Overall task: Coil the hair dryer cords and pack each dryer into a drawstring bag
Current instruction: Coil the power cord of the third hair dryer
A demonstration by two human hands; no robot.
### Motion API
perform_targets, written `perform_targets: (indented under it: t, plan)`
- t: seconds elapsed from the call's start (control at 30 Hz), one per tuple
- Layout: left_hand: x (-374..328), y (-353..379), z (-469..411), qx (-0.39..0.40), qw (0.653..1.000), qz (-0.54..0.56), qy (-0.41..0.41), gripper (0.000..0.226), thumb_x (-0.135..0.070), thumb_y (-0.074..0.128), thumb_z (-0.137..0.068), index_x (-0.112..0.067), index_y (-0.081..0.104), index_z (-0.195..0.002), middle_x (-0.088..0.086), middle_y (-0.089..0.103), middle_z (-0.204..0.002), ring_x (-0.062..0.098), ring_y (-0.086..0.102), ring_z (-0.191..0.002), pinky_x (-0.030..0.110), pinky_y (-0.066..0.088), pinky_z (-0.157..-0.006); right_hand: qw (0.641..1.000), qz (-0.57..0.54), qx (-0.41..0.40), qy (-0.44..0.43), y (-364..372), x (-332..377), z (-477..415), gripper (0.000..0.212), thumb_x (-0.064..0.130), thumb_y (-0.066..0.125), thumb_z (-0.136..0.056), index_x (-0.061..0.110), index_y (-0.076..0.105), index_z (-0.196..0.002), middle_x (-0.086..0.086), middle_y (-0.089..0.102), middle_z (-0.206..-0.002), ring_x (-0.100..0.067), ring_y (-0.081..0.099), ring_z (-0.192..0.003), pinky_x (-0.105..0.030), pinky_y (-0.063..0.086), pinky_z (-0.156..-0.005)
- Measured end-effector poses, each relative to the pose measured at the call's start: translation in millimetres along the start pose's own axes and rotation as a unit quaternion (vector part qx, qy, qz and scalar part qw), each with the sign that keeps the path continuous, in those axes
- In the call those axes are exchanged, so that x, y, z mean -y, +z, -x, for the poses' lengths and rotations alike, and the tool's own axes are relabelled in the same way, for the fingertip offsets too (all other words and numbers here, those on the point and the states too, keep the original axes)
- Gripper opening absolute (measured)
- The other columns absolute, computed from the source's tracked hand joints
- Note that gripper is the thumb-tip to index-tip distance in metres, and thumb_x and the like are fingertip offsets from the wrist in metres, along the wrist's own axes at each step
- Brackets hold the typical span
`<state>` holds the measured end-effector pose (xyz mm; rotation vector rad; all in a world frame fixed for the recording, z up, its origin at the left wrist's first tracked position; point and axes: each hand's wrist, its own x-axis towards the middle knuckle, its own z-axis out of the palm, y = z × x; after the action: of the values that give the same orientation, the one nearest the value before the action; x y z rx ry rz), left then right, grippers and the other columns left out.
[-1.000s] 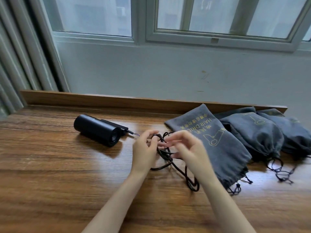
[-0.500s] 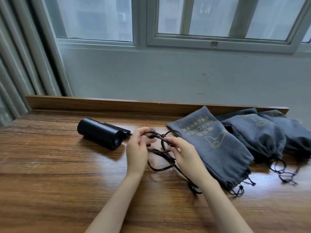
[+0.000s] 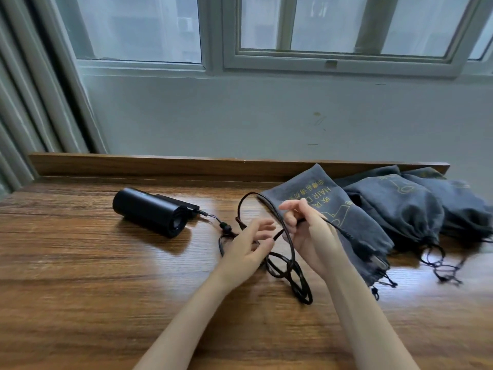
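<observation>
Black cord looped at frame centre, one strand pinched by right hand; left hand spread beside loops, nothing gripped. Hair dryer laid left of hands, axis slanted upper-left to lower-right; left hand nearer.

cord behind left hand, plug blurred

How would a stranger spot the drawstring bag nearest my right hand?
On the wooden table under the window, grey bags lie at the right end. Take the leftmost bag, behind the right hand: flat, with yellow HAIR lettering, while its neighbours bulge.
</observation>
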<state>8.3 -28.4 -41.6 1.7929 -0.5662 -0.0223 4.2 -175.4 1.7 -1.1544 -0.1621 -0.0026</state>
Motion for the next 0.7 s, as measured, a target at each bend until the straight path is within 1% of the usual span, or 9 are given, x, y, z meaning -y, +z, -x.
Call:
perform_targets:
  t: [0.07, 0.17, 0.23, 0.3, 0.37, 0.43, 0.53, 0.6, 0.7]
  plan:
    - [0, -1, 1, 0.039, 0.999, 0.011, -0.011, 0.03, -0.011, 0.053, -0.092, -0.034, 0.053, -0.111, -0.007, 0.063, -0.107, 0.004, 0.059, -0.103, 0.02, 0.046, -0.086, 0.999, -0.04, -0.025, 0.008, -2, 5, 1, 0.038, 0.026, 0.029, -0.101, 0.009, 0.058, -0.082, 0.006, 0.036, -0.052, -0.007, 0.034, -0.047, -0.016, 0.032, -0.046]
    - [-5, -2, 3, 0.062, 0.998, -0.012, 0.01, 0.012, -0.02, 0.056, -0.089, -0.024, 0.067, -0.087, -0.002, 0.062, -0.069, 0.014, 0.057, -0.067, 0.026, 0.044, -0.065, 0.996, -0.075, -0.052, -0.021, -10, 14, -3, 0.037, 0.027, 0.031, -0.1, 0.014, 0.057, -0.078, 0.009, 0.029, -0.047, -0.005, 0.027, -0.041, -0.016, 0.022, -0.04]
    - [-5, -6, 4, 0.053, 0.997, -0.044, 0.03, 0.021, -0.031, 0.054, -0.086, -0.026, 0.066, -0.069, -0.004, 0.051, -0.054, 0.011, 0.045, -0.054, 0.024, 0.034, -0.056, 0.993, -0.024, -0.102, -0.062, -23, 27, -8, 0.037, 0.027, 0.03, -0.101, 0.015, 0.055, -0.077, 0.01, 0.028, -0.042, -0.002, 0.023, -0.037, -0.014, 0.017, -0.035]
    - [-4, -12, 3, 0.011, 0.999, -0.028, 0.035, 0.033, -0.04, 0.053, -0.083, -0.02, 0.064, -0.06, 0.008, 0.048, -0.051, 0.024, 0.042, -0.052, 0.029, 0.033, -0.057, 0.971, 0.088, -0.193, -0.113, -42, 45, -15, 0.038, 0.026, 0.029, -0.101, 0.017, 0.054, -0.075, 0.01, 0.03, -0.039, -0.002, 0.026, -0.036, -0.015, 0.02, -0.035]
    - [-6, -18, 0, -0.087, 0.992, 0.093, 0.014, 0.041, -0.039, 0.05, -0.081, -0.018, 0.057, -0.047, 0.013, 0.046, -0.048, 0.028, 0.041, -0.051, 0.033, 0.036, -0.06, 0.907, 0.288, -0.278, -0.128, -62, 65, -22, 0.034, 0.026, 0.033, -0.1, 0.018, 0.054, -0.074, 0.011, 0.045, -0.049, -0.01, 0.045, -0.049, -0.023, 0.034, -0.049]
    - [-7, -25, -5, -0.181, 0.948, 0.263, 0.004, 0.045, -0.026, 0.045, -0.082, -0.021, 0.044, -0.038, 0.0, 0.037, -0.042, 0.02, 0.035, -0.047, 0.033, 0.035, -0.06, 0.813, 0.476, -0.324, -0.083, -81, 77, -30, 0.023, 0.026, 0.04, -0.096, 0.012, 0.053, -0.083, -0.008, 0.06, -0.079, -0.025, 0.056, -0.085, -0.033, 0.038, -0.073]
    - [-3, -39, -8, -0.191, 0.876, 0.442, 0.009, 0.042, -0.02, 0.045, -0.079, -0.024, 0.037, -0.038, -0.008, 0.03, -0.04, 0.01, 0.027, -0.044, 0.024, 0.038, -0.059, 0.707, 0.641, -0.3, 0.002, -85, 76, -36, 0.027, 0.024, 0.045, -0.092, 0.003, 0.045, -0.108, -0.025, 0.059, -0.11, -0.038, 0.055, -0.102, -0.04, 0.037, -0.078]
    - [-2, -47, -7, -0.148, 0.887, 0.438, -0.011, 0.04, -0.019, 0.045, -0.077, -0.023, 0.037, -0.038, -0.007, 0.031, -0.04, 0.009, 0.028, -0.042, 0.021, 0.038, -0.053, 0.662, 0.709, -0.241, 0.024, -76, 68, -40, 0.032, 0.022, 0.045, -0.092, 0.004, 0.035, -0.116, -0.023, 0.059, -0.112, -0.038, 0.057, -0.1, -0.04, 0.039, -0.076]
    - [1, -47, -7, -0.095, 0.955, 0.273, -0.062, 0.04, -0.013, 0.044, -0.084, -0.018, 0.049, -0.044, -0.002, 0.042, -0.047, 0.006, 0.032, -0.033, 0.018, 0.028, -0.036, 0.614, 0.772, -0.145, 0.077, -69, 52, -49, 0.04, 0.022, 0.047, -0.091, 0.003, 0.031, -0.123, -0.021, 0.054, -0.124, -0.037, 0.056, -0.109, -0.04, 0.043, -0.079]
